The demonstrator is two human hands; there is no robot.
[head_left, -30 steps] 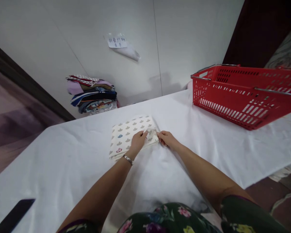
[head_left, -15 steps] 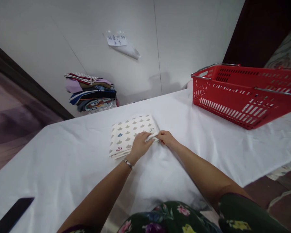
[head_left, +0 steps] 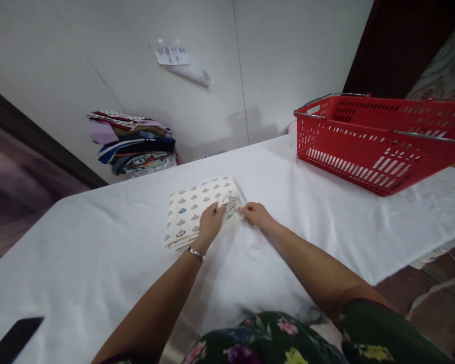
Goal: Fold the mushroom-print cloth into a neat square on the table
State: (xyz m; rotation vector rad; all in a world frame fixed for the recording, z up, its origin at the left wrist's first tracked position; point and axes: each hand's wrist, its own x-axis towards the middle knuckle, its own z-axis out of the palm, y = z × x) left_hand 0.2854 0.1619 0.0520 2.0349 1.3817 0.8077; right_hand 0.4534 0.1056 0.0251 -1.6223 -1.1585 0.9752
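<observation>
A folded cream cloth with a grey-brown print and a few coloured motifs lies on the white-covered table. Its right end is bunched up between my two hands. My left hand is closed on the bunched part, thumb on top, with a silver bracelet at the wrist. At the right corner, my right hand pinches the cloth's edge between thumb and fingers. What kind of textile it is cannot be made out.
A red plastic basket with metal handles stands at the right of the table. Folded clothes are stacked by the wall at the back left. A dark flat object lies at the front left. A paper sign hangs on the wall.
The cloth's right end has been lifted and bunched, showing its layers. My left hand has shifted slightly left and now grips it. The whole view has moved a little.
</observation>
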